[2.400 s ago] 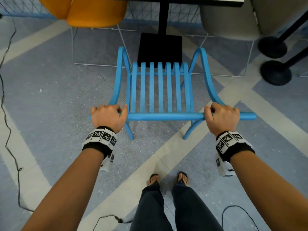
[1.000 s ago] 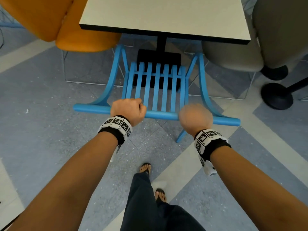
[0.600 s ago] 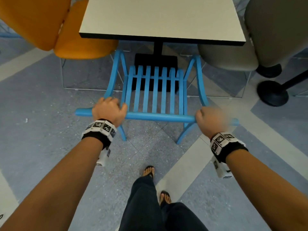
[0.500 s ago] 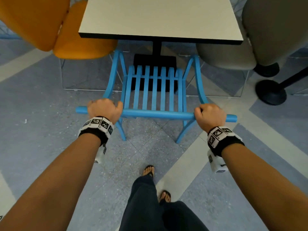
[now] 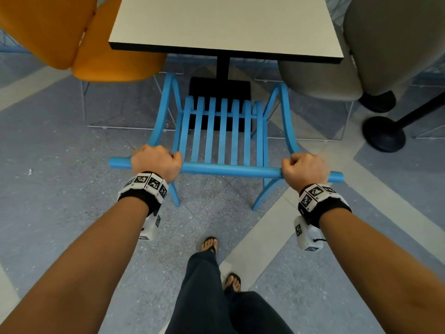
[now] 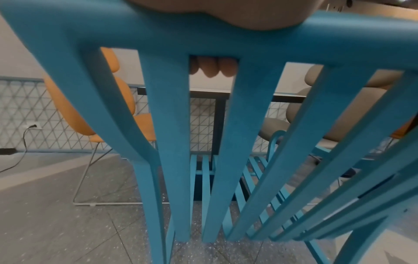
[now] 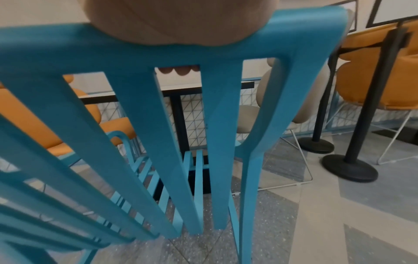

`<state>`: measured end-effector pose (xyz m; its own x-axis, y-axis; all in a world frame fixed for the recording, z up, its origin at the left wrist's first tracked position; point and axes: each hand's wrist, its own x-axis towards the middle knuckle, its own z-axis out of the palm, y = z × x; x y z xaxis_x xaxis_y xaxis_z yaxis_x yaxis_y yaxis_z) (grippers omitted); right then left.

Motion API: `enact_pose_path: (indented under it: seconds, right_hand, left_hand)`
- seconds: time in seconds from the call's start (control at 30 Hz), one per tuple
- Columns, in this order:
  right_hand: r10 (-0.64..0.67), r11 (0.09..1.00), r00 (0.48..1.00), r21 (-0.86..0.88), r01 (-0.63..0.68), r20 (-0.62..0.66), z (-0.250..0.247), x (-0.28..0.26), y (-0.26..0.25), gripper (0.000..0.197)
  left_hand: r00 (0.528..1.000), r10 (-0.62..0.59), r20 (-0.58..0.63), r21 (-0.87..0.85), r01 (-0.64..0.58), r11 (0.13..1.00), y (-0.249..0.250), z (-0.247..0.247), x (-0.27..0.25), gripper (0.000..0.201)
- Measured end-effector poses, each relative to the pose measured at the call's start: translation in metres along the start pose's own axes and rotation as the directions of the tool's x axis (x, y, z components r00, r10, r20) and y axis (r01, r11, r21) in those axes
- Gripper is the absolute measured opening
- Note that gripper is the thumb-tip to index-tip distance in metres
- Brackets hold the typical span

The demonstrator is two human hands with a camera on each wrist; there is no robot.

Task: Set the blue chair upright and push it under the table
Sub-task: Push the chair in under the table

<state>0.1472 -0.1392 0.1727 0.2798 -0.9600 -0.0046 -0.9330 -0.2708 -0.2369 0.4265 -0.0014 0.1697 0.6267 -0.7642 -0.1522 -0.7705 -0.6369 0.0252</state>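
Observation:
The blue slatted chair (image 5: 222,131) stands upright on its legs, facing the white-topped table (image 5: 224,25). Its seat front reaches the table's black base plate (image 5: 219,89), and the table edge overhangs only the tips of the armrests. My left hand (image 5: 156,161) grips the left part of the top rail (image 5: 231,170); my right hand (image 5: 304,168) grips its right part. In the left wrist view my fingertips (image 6: 211,67) curl round the rail (image 6: 226,37). The right wrist view shows my fingertips (image 7: 178,70) below the rail (image 7: 140,51).
An orange chair (image 5: 79,37) stands left of the table and a grey-beige chair (image 5: 375,49) to the right, both close to the blue armrests. Two black stanchion bases (image 5: 384,133) sit on the floor at far right. My legs and sandalled feet (image 5: 209,245) are behind the chair.
The chair has slid forward toward the table since 2.4 s ago. About a second ago both hands sat nearer the rail's middle; they have shifted outward and hold still now.

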Motion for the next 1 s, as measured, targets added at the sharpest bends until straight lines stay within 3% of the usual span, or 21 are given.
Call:
enact_pose_path:
  seconds: [0.27,0.5,0.57,0.7,0.83,1.0]
  right_hand:
    - [-0.018,1.0,1.0,-0.007,0.018,-0.016,0.002,0.032,0.002,0.032]
    - [-0.052,0.995,0.974,0.072,0.069,-0.219,0.012,0.027,0.011,0.026]
    - [0.034,0.998,0.963,0.064,-0.018,-0.268,0.014,0.022,0.02,0.026]
    - [0.357,0.934,0.896,0.129,-0.333,-0.266,0.014,0.016,0.03,0.039]
    - [0.362,0.915,0.9,0.277,-0.293,-0.243,0.014,0.019,0.028,0.041]
    - [0.377,0.908,0.894,0.285,-0.307,-0.24,0.01,0.016,0.021,0.041]
  left_hand:
    - [1.0,0.0,-0.026,-0.034,0.0,0.999,0.011,-0.004,0.022,0.053]
    - [0.995,0.017,-0.1,-0.103,-0.028,0.994,0.004,-0.005,0.024,0.045]
    - [0.99,-0.052,-0.135,-0.095,0.04,0.995,-0.005,-0.007,0.024,0.039]
    - [0.935,-0.337,-0.113,-0.184,0.313,0.932,-0.026,-0.008,0.026,0.043]
    - [0.92,-0.379,-0.105,-0.281,0.338,0.898,-0.028,-0.008,0.027,0.044]
    - [0.906,-0.386,-0.176,-0.351,0.309,0.884,-0.03,-0.009,0.026,0.042]
